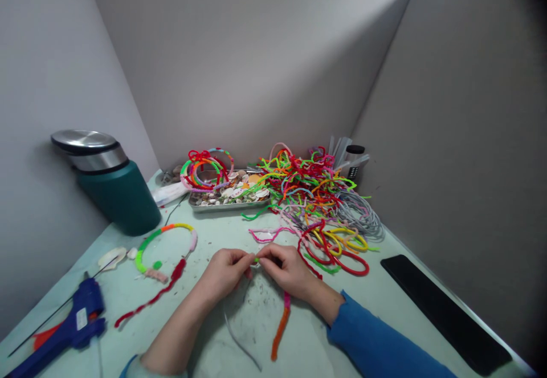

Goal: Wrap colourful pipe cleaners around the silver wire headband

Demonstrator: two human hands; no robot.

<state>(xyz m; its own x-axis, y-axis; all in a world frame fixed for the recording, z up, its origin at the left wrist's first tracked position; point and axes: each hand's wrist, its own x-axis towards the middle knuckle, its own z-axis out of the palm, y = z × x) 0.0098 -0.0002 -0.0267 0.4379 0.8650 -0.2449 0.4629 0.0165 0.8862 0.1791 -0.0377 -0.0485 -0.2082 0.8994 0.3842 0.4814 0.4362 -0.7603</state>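
My left hand (224, 274) and my right hand (287, 269) meet over the middle of the pale green table (376, 287). Both pinch a fuzzy wire band (280, 326) that shows green between the fingertips, then pink and orange where it curves down below my right wrist. A bare grey wire end (239, 341) curves out below my left hand. A red pipe cleaner (147, 301) lies to the left, beside a multicoloured hoop (164, 238).
A blue glue gun (70, 324) lies front left. A teal bin with a steel lid (113, 187) stands at the left wall. A tray of shells (226, 198) and a heap of pipe cleaners (307, 187) fill the back. A black phone (444, 312) lies right.
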